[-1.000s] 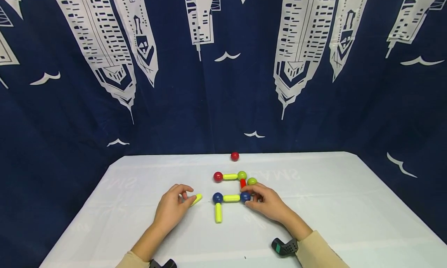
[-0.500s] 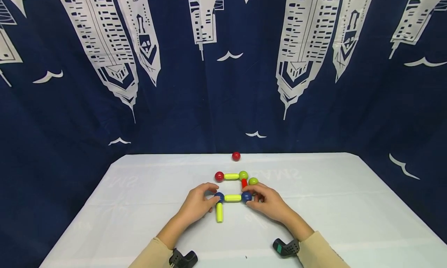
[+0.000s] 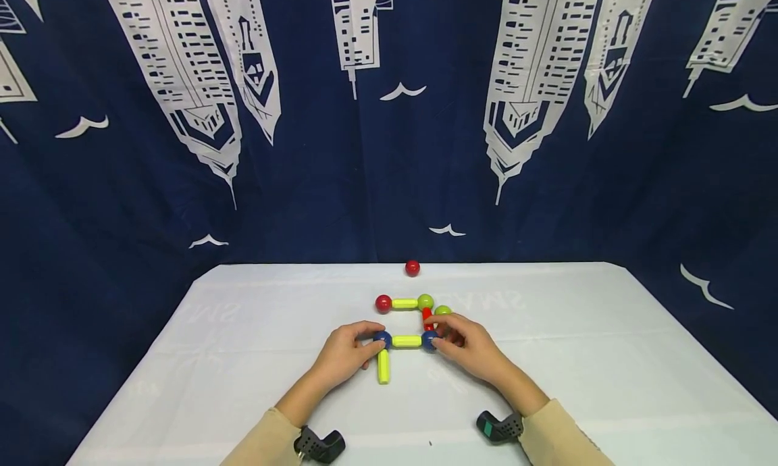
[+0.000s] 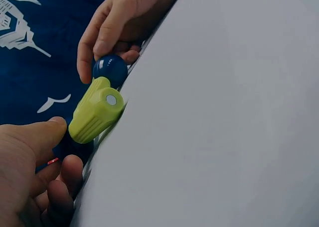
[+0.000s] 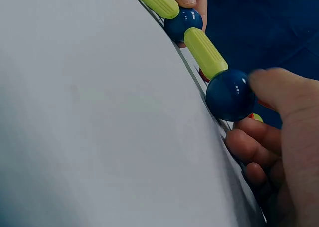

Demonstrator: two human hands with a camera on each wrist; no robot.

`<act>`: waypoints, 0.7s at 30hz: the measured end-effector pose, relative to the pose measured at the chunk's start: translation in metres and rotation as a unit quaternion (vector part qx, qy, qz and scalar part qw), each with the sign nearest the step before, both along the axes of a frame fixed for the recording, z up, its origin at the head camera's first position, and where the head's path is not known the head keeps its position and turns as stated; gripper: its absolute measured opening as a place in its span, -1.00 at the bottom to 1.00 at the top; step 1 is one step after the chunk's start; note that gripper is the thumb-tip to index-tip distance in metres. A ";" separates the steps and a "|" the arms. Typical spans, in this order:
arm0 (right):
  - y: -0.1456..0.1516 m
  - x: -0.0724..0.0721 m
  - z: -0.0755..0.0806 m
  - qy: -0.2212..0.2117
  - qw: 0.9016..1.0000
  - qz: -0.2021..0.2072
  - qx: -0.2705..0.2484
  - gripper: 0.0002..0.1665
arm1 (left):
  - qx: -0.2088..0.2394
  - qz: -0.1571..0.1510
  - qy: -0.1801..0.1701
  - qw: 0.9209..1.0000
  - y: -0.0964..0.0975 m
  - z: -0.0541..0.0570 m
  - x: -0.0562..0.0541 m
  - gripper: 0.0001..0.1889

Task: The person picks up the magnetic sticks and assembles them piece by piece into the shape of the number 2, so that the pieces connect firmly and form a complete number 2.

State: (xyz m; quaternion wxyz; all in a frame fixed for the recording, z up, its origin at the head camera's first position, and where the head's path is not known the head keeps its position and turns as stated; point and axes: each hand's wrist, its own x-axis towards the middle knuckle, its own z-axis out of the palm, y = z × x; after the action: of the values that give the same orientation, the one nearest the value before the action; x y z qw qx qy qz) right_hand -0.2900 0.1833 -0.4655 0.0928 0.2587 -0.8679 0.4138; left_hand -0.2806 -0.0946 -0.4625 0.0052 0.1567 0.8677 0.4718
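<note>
My left hand [image 3: 344,354] holds a blue ball [image 3: 383,339] between thumb and fingers. With my right hand [image 3: 474,350] I pinch another blue ball [image 5: 231,95]. A yellow magnetic building stick [image 3: 406,342] joins the two balls. From the left ball a second yellow stick [image 3: 383,368] points toward me, its silvery end disc showing in the left wrist view. Behind the right ball, a red stick [image 3: 427,319], partly covered by my right fingers, leads to a green ball [image 3: 425,302]. A further yellow stick [image 3: 404,304] runs from there to a red ball [image 3: 383,304].
A loose red ball [image 3: 412,268] lies near the far edge of the white-covered table [image 3: 243,371]. Another green ball [image 3: 443,310] sits just behind my right hand. A dark blue patterned cloth [image 3: 365,169] hangs beyond the table.
My left hand has moved right from beside a separate yellow stick to the left blue ball and grips it. That stick is out of sight now. The right hand stays at its ball.
</note>
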 end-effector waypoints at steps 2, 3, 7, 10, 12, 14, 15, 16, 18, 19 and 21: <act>0.000 -0.001 0.000 0.026 0.999 -0.026 -0.015 -0.66 | -0.001 0.001 0.002 1.000 0.000 0.000 0.000 -0.68; 0.001 -0.001 0.000 0.042 0.998 -0.047 -0.021 -0.67 | -0.003 0.002 0.002 1.000 0.000 -0.001 0.000 -0.68; 0.002 -0.004 0.000 0.082 0.988 -0.131 -0.018 -0.56 | -0.006 0.004 0.004 1.000 -0.001 -0.002 0.000 -0.68; 0.002 -0.004 0.000 0.065 0.986 -0.151 0.008 -0.47 | -0.005 0.002 0.005 1.000 -0.001 -0.002 0.000 -0.67; 0.002 -0.004 0.000 0.050 0.988 -0.145 0.030 -0.44 | -0.004 -0.002 0.007 1.000 -0.001 -0.002 0.000 -0.66; 0.002 -0.003 0.001 0.039 0.989 -0.137 0.046 -0.44 | -0.003 -0.005 0.010 1.000 -0.001 -0.002 0.000 -0.67; 0.002 -0.003 0.001 0.035 0.989 -0.135 0.052 -0.45 | -0.001 -0.006 0.011 1.000 -0.001 -0.002 0.000 -0.67; 0.002 -0.003 0.002 0.033 0.989 -0.135 0.056 -0.45 | -0.001 -0.007 0.012 1.000 -0.001 -0.002 0.000 -0.68; 0.002 -0.002 0.002 0.029 0.988 -0.138 0.061 -0.48 | 0.001 -0.009 0.013 1.000 -0.001 -0.002 0.000 -0.69; 0.001 -0.002 0.003 0.027 0.988 -0.138 0.062 -0.49 | 0.002 -0.010 0.013 1.000 -0.001 -0.002 0.000 -0.69; 0.001 -0.002 0.003 0.024 0.988 -0.141 0.061 -0.53 | 0.003 -0.010 0.013 1.000 -0.001 -0.002 0.000 -0.69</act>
State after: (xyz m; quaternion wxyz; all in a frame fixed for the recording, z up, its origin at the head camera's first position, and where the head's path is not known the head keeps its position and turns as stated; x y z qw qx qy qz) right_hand -0.2921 0.1846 -0.4622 0.1554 0.1488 -0.9168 0.3365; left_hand -0.2806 -0.0954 -0.4644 -0.0017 0.1717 0.8647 0.4720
